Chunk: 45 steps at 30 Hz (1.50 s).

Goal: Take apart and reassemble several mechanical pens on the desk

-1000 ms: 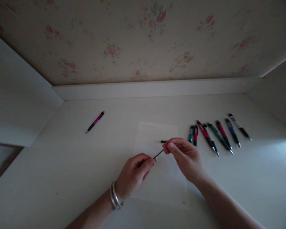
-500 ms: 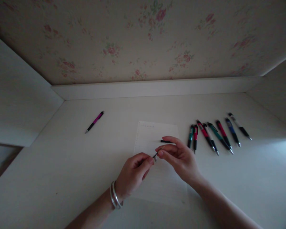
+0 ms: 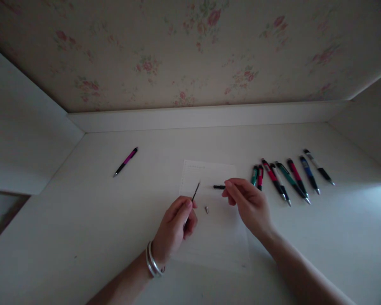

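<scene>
My left hand (image 3: 177, 220) is closed, pinching a thin dark pen refill (image 3: 195, 191) that points up and away over the paper. My right hand (image 3: 247, 203) has its thumb and fingers closed at the right end of a short black pen barrel (image 3: 219, 187); the rest of that barrel is hidden behind the fingers. Between the hands, a small silver pen tip (image 3: 206, 209) lies on the white sheet of paper (image 3: 216, 250).
To the right of my right hand several pens lie in a row, among them a blue pen (image 3: 308, 171) and a white-and-black pen (image 3: 319, 166). A purple pen (image 3: 126, 162) lies at the far left. A low white ledge (image 3: 197, 117) and a flowered wall stand behind the desk.
My hands have moved apart. The refill now stands out from my left hand, and the silver tip shows alone on the paper. My right hand has shifted right to the black barrel, fingers closing at its end.
</scene>
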Each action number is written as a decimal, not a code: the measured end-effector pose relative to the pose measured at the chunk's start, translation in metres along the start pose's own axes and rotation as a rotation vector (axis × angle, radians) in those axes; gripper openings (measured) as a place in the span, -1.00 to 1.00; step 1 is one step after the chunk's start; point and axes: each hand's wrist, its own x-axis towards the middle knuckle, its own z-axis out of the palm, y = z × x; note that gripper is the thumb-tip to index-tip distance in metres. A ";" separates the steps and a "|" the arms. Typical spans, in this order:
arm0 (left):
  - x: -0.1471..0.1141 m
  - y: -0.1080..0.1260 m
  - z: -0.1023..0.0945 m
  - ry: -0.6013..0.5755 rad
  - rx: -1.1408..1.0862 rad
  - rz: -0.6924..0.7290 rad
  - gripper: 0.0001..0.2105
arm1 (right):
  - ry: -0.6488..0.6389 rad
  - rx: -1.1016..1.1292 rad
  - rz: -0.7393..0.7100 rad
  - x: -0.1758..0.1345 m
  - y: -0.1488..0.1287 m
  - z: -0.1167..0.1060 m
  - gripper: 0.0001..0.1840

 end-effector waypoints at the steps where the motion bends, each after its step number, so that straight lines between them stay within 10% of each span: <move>1: 0.000 0.000 0.000 -0.006 -0.012 0.007 -0.69 | 0.028 -0.092 -0.027 0.002 0.003 -0.002 -0.74; 12: -0.002 0.001 -0.002 -0.059 -0.212 -0.007 -0.70 | 0.208 -0.529 -0.181 0.015 0.013 -0.017 -0.67; 18: -0.004 0.001 -0.002 0.000 -0.177 0.051 -0.70 | -0.031 -0.980 -0.487 0.018 0.018 -0.022 -0.71; 25: -0.005 -0.001 -0.001 -0.014 -0.155 0.022 -0.68 | -0.121 -1.104 -0.525 0.015 0.024 -0.018 -0.70; 34: -0.005 -0.003 0.005 -0.026 -0.240 -0.019 -0.56 | -0.052 -0.780 -0.351 0.007 0.019 -0.010 -0.68; 45: -0.010 -0.001 0.014 -0.215 -0.104 -0.147 -0.65 | -0.044 0.350 0.276 -0.019 -0.001 0.013 -0.60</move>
